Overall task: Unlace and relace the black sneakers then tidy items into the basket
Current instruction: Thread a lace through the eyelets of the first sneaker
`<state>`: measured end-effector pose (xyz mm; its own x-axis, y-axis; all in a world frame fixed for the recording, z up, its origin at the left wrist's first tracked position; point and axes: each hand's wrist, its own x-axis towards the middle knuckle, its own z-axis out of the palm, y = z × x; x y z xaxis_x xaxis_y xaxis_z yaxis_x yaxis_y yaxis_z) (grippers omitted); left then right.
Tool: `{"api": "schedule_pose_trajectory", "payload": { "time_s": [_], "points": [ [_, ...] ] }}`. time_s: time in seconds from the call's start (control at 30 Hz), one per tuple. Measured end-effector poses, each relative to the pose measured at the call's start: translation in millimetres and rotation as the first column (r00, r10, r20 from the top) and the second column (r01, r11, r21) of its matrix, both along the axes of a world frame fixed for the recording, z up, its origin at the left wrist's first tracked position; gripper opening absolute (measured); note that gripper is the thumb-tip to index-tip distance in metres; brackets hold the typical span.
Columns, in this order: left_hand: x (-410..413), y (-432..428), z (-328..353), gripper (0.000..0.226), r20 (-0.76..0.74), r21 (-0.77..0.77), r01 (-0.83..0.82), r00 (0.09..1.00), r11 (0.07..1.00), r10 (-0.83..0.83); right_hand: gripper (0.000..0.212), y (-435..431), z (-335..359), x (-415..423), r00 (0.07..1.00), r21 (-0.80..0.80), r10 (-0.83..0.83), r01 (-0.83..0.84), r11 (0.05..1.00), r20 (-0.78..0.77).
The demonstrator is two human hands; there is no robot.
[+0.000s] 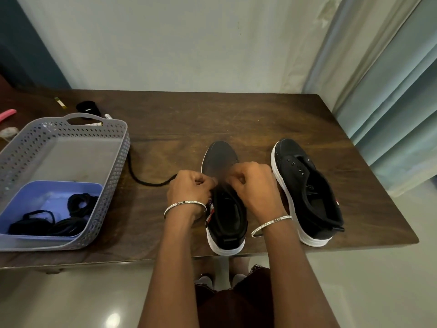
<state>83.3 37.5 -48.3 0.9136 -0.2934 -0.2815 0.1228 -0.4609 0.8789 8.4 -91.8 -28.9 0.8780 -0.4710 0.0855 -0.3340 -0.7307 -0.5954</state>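
Note:
Two black sneakers with white soles stand on the brown table, toes pointing away. Both my hands work over the middle of the left sneaker [221, 159]. My left hand [189, 190] has its fingers curled and pinches a black lace [142, 178] that trails left across the table toward the basket. My right hand [253, 183] is curled over the eyelet area; what it pinches is hidden. The right sneaker [307, 185] stands apart with bare eyelets and no lace. A grey perforated basket [71, 133] sits at the left.
Inside the basket lies a blue tray [47, 197] with coiled black laces [78, 204]. Behind the basket are a black object [87, 107], a small yellow stick [60, 102] and a pink item [8, 114]. Curtains hang at the right. The table's front edge runs just under the sneaker heels.

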Motion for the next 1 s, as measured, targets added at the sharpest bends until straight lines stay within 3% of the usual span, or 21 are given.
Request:
{"api": "schedule_pose_trajectory", "payload": {
  "time_s": [0.17,0.23,0.3,0.37,0.4,0.47,0.57,0.63,0.77,0.87,0.9,0.93,0.97,1.0],
  "points": [
    [-0.3,-2.6,-3.0,0.021,-0.046,-0.036,-0.041,0.998,0.999,0.039,0.007,6.3,4.2,1.7,0.996,-0.081,-0.013,0.006,0.997,-0.086],
    [-0.1,-2.9,-3.0,0.021,-0.036,-0.037,-0.051,0.998,0.998,0.049,0.009,9.3,3.9,2.1,0.996,-0.044,-0.044,0.04,0.998,-0.073],
    [1.4,-2.8,-4.7,0.025,-0.029,-0.037,-0.057,0.998,0.998,0.056,0.013,5.1,-4.0,5.4,0.983,0.157,-0.18,0.183,0.97,-0.036],
    [2.7,-2.8,-6.5,0.023,-0.031,-0.031,-0.055,0.998,0.998,0.054,0.02,0.2,-9.5,6.9,0.95,0.457,-0.307,0.299,0.838,-0.058],
    [3.1,-2.6,-7.4,0.021,-0.037,-0.032,-0.057,0.998,0.998,0.056,0.02,-1.7,-12.2,6.5,0.938,0.542,-0.338,0.323,0.776,-0.075],
    [3.2,-2.0,-8.0,0.02,-0.06,-0.05,-0.059,0.997,0.997,0.056,0.015,-4.6,-12.9,5.0,0.935,0.577,-0.35,0.318,0.752,-0.06],
    [3.0,-1.1,-8.5,0.016,-0.096,-0.071,-0.055,0.994,0.996,0.048,0.017,-4.6,-9.1,2.2,0.931,0.485,-0.346,0.251,0.837,0.115],
    [3.1,-1.5,-8.6,0.01,-0.105,-0.082,-0.054,0.993,0.995,0.045,0.026,-3.3,-6.3,1.5,0.946,0.362,-0.243,0.153,0.92,0.217],
    [4.5,-1.8,-9.9,0.022,-0.094,-0.071,-0.064,0.994,0.995,0.057,0.02,3.3,-5.1,2.2,0.994,0.003,0.037,-0.038,0.999,0.098],
    [4.3,-1.4,-10.6,0.022,-0.087,-0.069,-0.067,0.994,0.995,0.061,0.011,4.6,-5.0,4.3,0.998,-0.135,0.009,-0.001,0.991,0.059],
    [4.4,-1.2,-10.7,0.021,-0.081,-0.069,-0.066,0.995,0.995,0.06,0.01,6.9,-5.5,5.1,0.994,-0.06,-0.031,0.037,0.997,0.103],
    [4.5,-1.2,-10.7,0.021,-0.078,-0.069,-0.067,0.995,0.995,0.062,0.009,8.8,-6.5,6.6,0.979,0.125,-0.108,0.087,0.988,0.173],
    [4.5,-1.5,-10.8,0.023,-0.08,-0.068,-0.072,0.995,0.995,0.067,0.008,9.5,-6.2,7.9,0.945,0.398,-0.238,0.134,0.908,0.225],
    [4.4,-1.6,-11.0,0.024,-0.086,-0.068,-0.076,0.994,0.995,0.07,0.006,8.8,-4.9,9.1,0.892,0.682,-0.398,0.156,0.715,0.214]
  ]
}}
